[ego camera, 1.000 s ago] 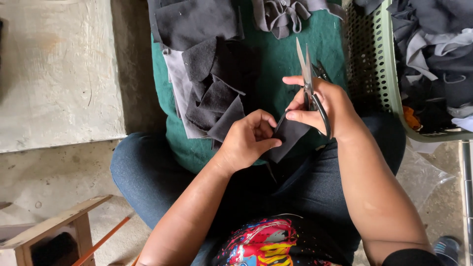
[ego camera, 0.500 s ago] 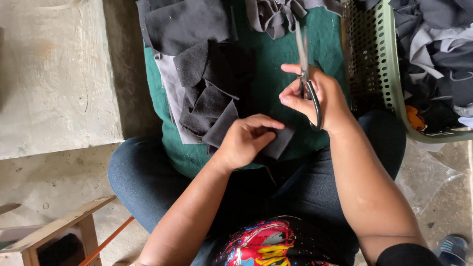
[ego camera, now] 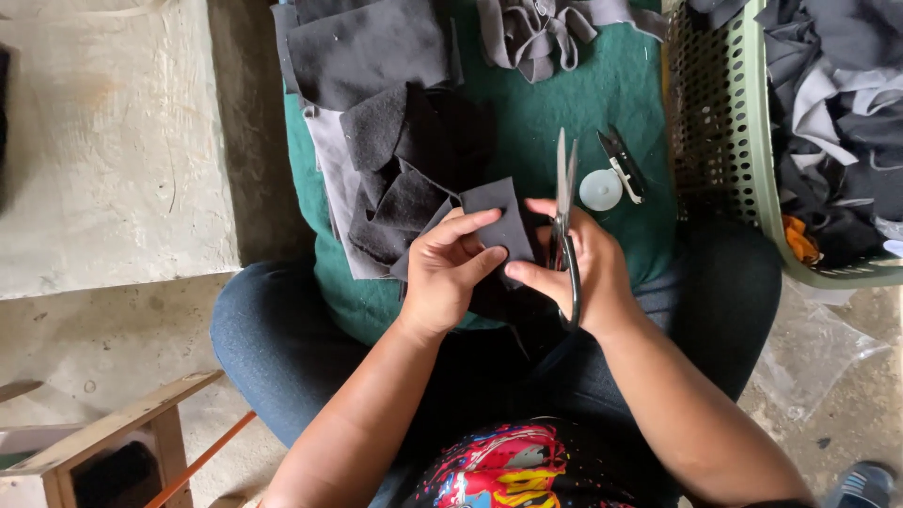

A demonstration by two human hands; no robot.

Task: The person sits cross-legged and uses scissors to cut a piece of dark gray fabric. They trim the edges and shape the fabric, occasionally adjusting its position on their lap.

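Here, over a green cloth [ego camera: 602, 85] on concrete floor [ego camera: 103, 141], left hand [ego camera: 447, 273] grips dark fabric piece [ego camera: 503, 221]; right hand [ego camera: 588, 268] grips scissors [ego camera: 564, 202].

Fabric pile [ego camera: 400, 179] is sitting on the lap cloth [ego camera: 611, 103], basket [ego camera: 743, 150] lying just right of that cloth, snips [ego camera: 621, 162] on it.

Grey concrete floor [ego camera: 113, 150], wooden stool [ego camera: 122, 428]

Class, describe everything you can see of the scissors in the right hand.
The scissors are large, of grey metal, with long narrow blades shut together and pointing away from the person, over the green cloth. The right hand holds them by a dark handle loop, which curves below the palm. They lie beside the dark fabric piece.
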